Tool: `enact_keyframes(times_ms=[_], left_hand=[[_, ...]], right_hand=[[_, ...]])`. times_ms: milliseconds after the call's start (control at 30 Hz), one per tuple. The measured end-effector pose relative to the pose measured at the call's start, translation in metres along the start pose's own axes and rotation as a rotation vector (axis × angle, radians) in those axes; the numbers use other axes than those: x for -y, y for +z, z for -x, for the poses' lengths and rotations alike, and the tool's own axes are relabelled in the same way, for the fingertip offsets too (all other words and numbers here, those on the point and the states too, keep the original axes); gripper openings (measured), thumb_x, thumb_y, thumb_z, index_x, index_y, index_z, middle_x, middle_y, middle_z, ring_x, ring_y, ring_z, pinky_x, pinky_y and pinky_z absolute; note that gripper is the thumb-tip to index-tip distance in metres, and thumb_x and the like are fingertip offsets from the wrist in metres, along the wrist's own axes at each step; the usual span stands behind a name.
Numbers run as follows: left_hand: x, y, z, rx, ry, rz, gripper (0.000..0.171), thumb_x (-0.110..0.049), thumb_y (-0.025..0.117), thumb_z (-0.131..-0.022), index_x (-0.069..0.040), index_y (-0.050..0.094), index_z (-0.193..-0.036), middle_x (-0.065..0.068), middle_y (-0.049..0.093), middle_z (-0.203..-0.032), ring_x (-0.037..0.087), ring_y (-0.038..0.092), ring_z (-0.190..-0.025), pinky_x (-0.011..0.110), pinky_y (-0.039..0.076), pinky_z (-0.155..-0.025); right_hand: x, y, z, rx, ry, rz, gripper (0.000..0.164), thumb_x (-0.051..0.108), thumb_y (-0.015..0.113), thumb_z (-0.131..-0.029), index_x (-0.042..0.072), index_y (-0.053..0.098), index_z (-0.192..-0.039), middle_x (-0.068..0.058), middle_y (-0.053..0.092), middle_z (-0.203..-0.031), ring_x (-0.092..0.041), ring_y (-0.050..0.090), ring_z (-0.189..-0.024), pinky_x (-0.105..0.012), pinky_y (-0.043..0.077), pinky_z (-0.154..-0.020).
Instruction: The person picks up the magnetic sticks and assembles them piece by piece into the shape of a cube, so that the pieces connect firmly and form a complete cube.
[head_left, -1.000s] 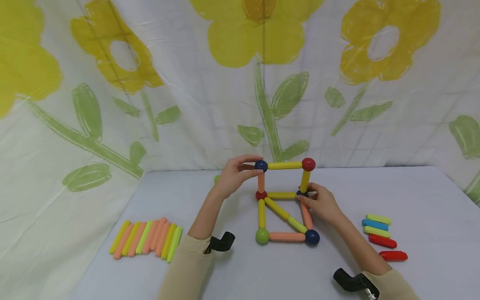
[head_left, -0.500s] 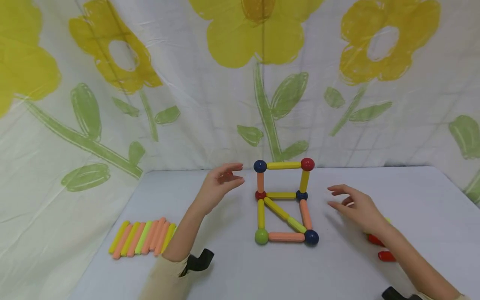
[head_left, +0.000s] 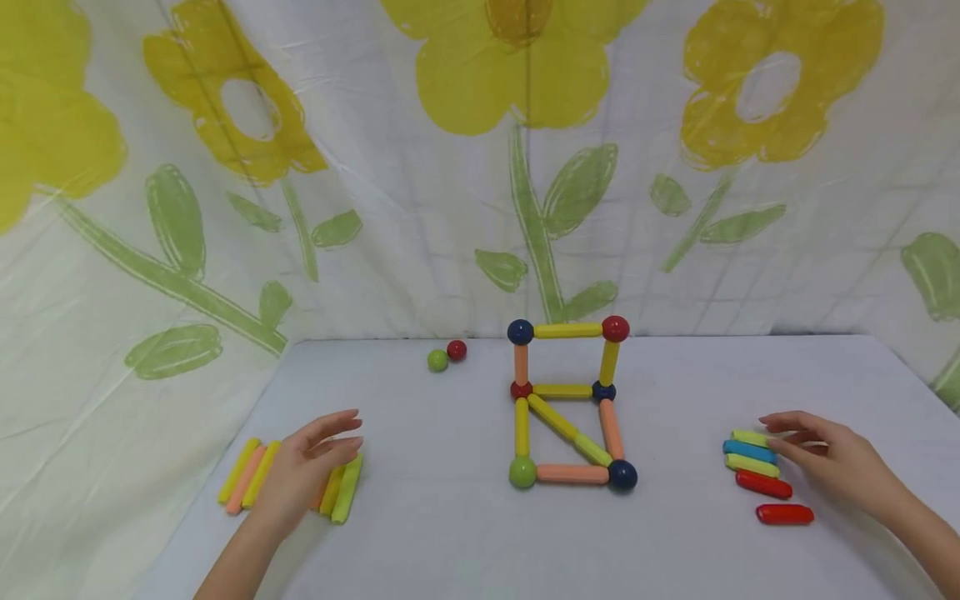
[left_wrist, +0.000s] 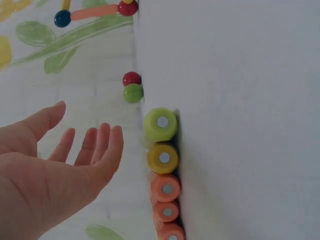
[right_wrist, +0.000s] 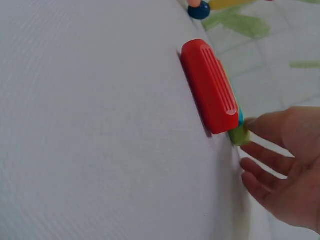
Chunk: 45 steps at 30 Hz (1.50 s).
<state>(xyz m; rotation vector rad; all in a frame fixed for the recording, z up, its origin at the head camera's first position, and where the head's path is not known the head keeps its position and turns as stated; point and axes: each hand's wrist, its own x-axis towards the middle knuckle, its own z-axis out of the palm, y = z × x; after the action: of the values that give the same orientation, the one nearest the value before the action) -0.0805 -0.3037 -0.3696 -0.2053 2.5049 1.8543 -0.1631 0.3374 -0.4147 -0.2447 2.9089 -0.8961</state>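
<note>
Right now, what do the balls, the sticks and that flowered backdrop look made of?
Balls: glossy with highlights, perhaps plastic or coated metal.
Sticks: likely satin plastic; some ends show grey, metal-looking discs.
Flowered backdrop: dull, creased, probably cloth or thin sheeting.

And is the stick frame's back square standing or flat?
Standing: the left wrist view shows its coral stick rising from the red ball near the tabletop to the blue ball.

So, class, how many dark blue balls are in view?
3, all in the stick frame: the top-left ball, middle-right ball and bottom-right ball, as the head view shows.
</note>
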Motion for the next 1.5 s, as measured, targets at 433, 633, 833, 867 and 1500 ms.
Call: enact_keyframes(times_ms=[433,633,833,867,1500], left_hand=[[0.016,0.001,0.019,-0.014,-0.105,0.019,0.054,-0.011,0.071,-0.102,0.005,0.052,-0.15,0.015,0.06,-0.149,-0.005,0.064,-0.114,0.015,0.054,-0.095],[0.016,0.007,0.018,0.023,-0.105,0.003,0.053,-0.008,0.069,-0.102,0.007,0.051,-0.149,0.02,0.056,-0.151,0.017,0.061,-0.132,0.015,0.053,-0.094],[0.014,0.019,0.016,0.171,-0.073,0.047,0.055,-0.012,0.07,-0.102,0.007,0.051,-0.15,0.023,0.051,-0.156,0.042,0.047,-0.146,0.02,0.054,-0.099],[0.014,0.02,0.016,0.19,-0.072,0.053,0.055,-0.013,0.07,-0.102,0.006,0.051,-0.15,0.023,0.05,-0.157,0.043,0.046,-0.147,0.021,0.054,-0.099],[0.021,0.039,0.008,0.239,0.108,-0.19,0.043,-0.002,0.075,-0.095,0.012,0.064,-0.134,0.028,0.065,-0.138,0.041,0.064,-0.126,0.03,0.058,-0.098]], right_hand=[[-0.001,-0.001,-0.006,0.022,0.0,0.002,0.035,0.021,0.068,-0.105,-0.004,0.068,-0.13,-0.023,0.07,-0.121,-0.004,0.058,-0.088,-0.017,0.052,-0.07],[-0.001,0.0,-0.005,0.023,-0.008,0.002,0.035,0.02,0.068,-0.104,-0.004,0.069,-0.129,-0.022,0.071,-0.12,0.007,0.051,-0.082,-0.017,0.051,-0.07],[-0.003,0.002,-0.005,0.035,0.032,0.012,0.039,0.025,0.068,-0.105,-0.006,0.067,-0.13,-0.023,0.07,-0.119,-0.013,0.059,-0.09,-0.018,0.051,-0.068],[-0.004,0.002,-0.006,0.036,0.033,0.008,0.04,0.025,0.067,-0.106,-0.006,0.067,-0.131,-0.023,0.07,-0.119,-0.014,0.059,-0.09,-0.018,0.051,-0.068],[-0.008,0.0,-0.01,0.03,0.016,-0.034,0.04,0.024,0.063,-0.108,-0.008,0.064,-0.133,-0.026,0.068,-0.123,-0.016,0.061,-0.094,-0.017,0.054,-0.07]])
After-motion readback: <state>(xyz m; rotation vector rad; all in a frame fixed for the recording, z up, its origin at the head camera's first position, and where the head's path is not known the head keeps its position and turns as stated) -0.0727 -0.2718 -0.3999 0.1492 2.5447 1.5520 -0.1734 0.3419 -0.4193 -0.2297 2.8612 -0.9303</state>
